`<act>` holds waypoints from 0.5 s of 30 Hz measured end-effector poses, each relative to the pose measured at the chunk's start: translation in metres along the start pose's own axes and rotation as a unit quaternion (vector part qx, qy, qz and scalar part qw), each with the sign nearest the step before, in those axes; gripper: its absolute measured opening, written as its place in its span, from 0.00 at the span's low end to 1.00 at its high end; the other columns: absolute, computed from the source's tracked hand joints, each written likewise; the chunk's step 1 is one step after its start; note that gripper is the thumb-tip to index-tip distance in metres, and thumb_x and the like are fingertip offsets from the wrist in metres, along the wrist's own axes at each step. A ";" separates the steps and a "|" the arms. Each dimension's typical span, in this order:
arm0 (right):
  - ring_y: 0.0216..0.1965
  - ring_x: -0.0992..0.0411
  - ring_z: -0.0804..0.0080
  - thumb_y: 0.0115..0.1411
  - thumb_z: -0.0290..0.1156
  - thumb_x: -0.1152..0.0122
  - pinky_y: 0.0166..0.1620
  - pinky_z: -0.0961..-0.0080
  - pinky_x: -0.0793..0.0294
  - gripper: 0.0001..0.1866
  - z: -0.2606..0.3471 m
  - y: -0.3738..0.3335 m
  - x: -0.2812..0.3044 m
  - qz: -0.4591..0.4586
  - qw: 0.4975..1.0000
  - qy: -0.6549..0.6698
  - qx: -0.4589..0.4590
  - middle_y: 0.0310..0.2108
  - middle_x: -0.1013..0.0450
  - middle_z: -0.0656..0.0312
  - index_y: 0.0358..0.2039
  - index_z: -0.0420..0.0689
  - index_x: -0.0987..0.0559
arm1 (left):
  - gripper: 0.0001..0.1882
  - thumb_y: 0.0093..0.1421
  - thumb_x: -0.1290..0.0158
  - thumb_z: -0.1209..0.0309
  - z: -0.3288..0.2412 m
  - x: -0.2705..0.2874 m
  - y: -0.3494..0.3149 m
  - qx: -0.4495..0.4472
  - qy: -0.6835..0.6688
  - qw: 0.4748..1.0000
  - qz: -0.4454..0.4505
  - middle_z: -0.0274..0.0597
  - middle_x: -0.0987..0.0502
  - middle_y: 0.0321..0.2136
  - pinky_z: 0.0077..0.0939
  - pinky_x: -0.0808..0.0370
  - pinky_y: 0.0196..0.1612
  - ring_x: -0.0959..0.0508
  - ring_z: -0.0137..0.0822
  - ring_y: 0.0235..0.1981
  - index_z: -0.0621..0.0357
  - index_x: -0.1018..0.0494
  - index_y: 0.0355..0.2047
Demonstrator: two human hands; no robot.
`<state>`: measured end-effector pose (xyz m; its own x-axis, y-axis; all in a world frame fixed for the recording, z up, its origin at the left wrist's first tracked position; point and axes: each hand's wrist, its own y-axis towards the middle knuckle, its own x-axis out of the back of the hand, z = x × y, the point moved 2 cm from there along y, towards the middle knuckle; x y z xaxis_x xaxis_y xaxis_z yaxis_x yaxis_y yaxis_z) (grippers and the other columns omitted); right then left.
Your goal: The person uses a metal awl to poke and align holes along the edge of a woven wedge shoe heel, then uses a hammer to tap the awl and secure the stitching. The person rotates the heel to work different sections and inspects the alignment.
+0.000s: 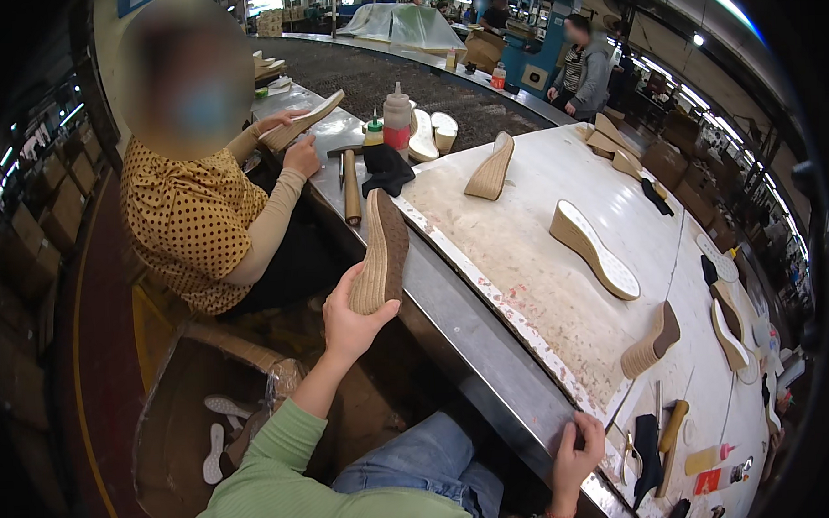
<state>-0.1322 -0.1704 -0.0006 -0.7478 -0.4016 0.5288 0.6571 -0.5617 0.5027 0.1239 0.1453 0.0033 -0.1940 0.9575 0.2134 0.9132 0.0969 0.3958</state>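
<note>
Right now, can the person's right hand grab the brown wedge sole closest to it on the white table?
Probably yes: the right hand looks empty, and nothing seems to stand between it and that wedge sole.

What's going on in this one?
The person's left hand holds a brown wedge sole upright over the near edge of the worktable, while the right hand is at that edge, seemingly empty. To the left, a co-worker in a dotted top holds another wedge sole. More wedge soles stand or lie about the tabletop, and a cardboard box sits below.
</note>
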 end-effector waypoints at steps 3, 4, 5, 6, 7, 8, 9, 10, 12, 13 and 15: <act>0.41 0.27 0.54 0.53 0.19 0.39 0.46 0.64 0.28 0.14 0.051 0.033 -0.024 0.070 0.989 -0.003 0.130 0.39 0.26 0.49 0.42 0.37 0.20 | 0.42 0.41 0.29 0.61 0.003 -0.006 -0.002 0.000 0.004 1.000 0.004 0.55 0.22 0.48 0.38 0.27 0.54 0.21 0.48 0.49 0.63 0.30 0.56; 0.40 0.28 0.53 0.52 0.19 0.41 0.45 0.63 0.29 0.17 0.072 0.047 -0.042 0.122 0.980 0.012 0.158 0.37 0.27 0.49 0.45 0.39 0.21 | 0.43 0.40 0.28 0.61 0.003 -0.006 -0.003 0.011 0.019 1.000 0.005 0.56 0.22 0.48 0.40 0.27 0.54 0.22 0.49 0.50 0.62 0.31 0.57; 0.38 0.29 0.53 0.51 0.19 0.42 0.44 0.61 0.30 0.21 0.091 0.059 -0.062 0.174 0.967 0.027 0.186 0.35 0.28 0.50 0.48 0.40 0.22 | 0.45 0.40 0.28 0.60 0.004 -0.006 -0.005 0.022 0.034 0.999 0.006 0.57 0.23 0.48 0.41 0.28 0.55 0.23 0.51 0.50 0.62 0.32 0.58; 0.37 0.30 0.53 0.51 0.19 0.43 0.42 0.60 0.31 0.24 0.107 0.074 -0.087 0.209 0.949 0.019 0.233 0.33 0.29 0.51 0.51 0.43 0.23 | 0.46 0.40 0.28 0.60 0.006 -0.003 -0.006 0.033 0.050 0.998 0.001 0.58 0.23 0.48 0.42 0.28 0.55 0.23 0.52 0.51 0.61 0.33 0.59; 0.35 0.31 0.53 0.50 0.19 0.44 0.41 0.59 0.31 0.28 0.120 0.088 -0.112 0.238 0.930 0.007 0.280 0.31 0.31 0.52 0.55 0.45 0.25 | 0.47 0.39 0.28 0.60 0.004 -0.004 -0.006 0.034 0.048 0.998 0.003 0.59 0.24 0.49 0.43 0.28 0.55 0.24 0.54 0.51 0.60 0.34 0.60; 0.35 0.32 0.53 0.50 0.19 0.45 0.40 0.59 0.32 0.30 0.131 0.102 -0.139 0.235 0.922 -0.023 0.308 0.31 0.31 0.52 0.56 0.48 0.25 | 0.48 0.39 0.28 0.59 0.001 -0.005 -0.007 0.036 0.046 0.998 0.005 0.60 0.24 0.49 0.43 0.29 0.55 0.24 0.55 0.51 0.60 0.36 0.61; 0.35 0.32 0.53 0.50 0.20 0.45 0.40 0.59 0.33 0.31 0.144 0.115 -0.165 0.232 0.911 -0.057 0.337 0.30 0.32 0.53 0.58 0.50 0.26 | 0.50 0.39 0.28 0.59 -0.001 -0.007 -0.008 0.040 0.040 0.998 0.006 0.61 0.25 0.49 0.44 0.29 0.56 0.25 0.56 0.52 0.59 0.37 0.62; 0.36 0.31 0.52 0.51 0.20 0.46 0.41 0.59 0.33 0.33 0.161 0.127 -0.187 0.235 0.904 -0.086 0.347 0.32 0.30 0.52 0.60 0.53 0.27 | 0.52 0.39 0.28 0.58 0.001 -0.005 -0.007 0.036 0.049 0.998 0.009 0.62 0.25 0.48 0.44 0.29 0.55 0.25 0.57 0.51 0.59 0.40 0.63; 0.38 0.30 0.51 0.53 0.20 0.47 0.42 0.58 0.32 0.33 0.184 0.146 -0.222 0.230 0.893 -0.142 0.360 0.34 0.28 0.51 0.61 0.57 0.28 | 0.53 0.40 0.28 0.58 -0.003 -0.008 -0.008 0.037 0.059 0.997 0.014 0.62 0.25 0.47 0.45 0.29 0.54 0.25 0.58 0.50 0.58 0.42 0.64; 0.39 0.30 0.52 0.54 0.21 0.47 0.42 0.57 0.33 0.32 0.194 0.154 -0.237 0.222 0.890 -0.161 0.365 0.34 0.28 0.51 0.61 0.58 0.28 | 0.54 0.40 0.29 0.58 -0.005 -0.008 -0.008 0.036 0.065 0.997 0.016 0.62 0.25 0.47 0.45 0.29 0.54 0.25 0.58 0.50 0.58 0.43 0.65; 0.40 0.29 0.53 0.55 0.23 0.47 0.43 0.56 0.33 0.31 0.205 0.162 -0.261 0.221 0.878 -0.200 0.375 0.35 0.27 0.52 0.60 0.61 0.27 | 0.55 0.40 0.28 0.58 -0.005 -0.009 -0.007 0.026 0.077 0.997 0.015 0.58 0.24 0.44 0.44 0.28 0.52 0.24 0.54 0.47 0.59 0.45 0.66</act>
<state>0.1885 -0.0083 0.0828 -0.4084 -0.0892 0.9084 0.8651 0.2797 0.4164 0.1172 0.1348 0.0026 -0.2160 0.9076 0.3600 0.9358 0.0873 0.3415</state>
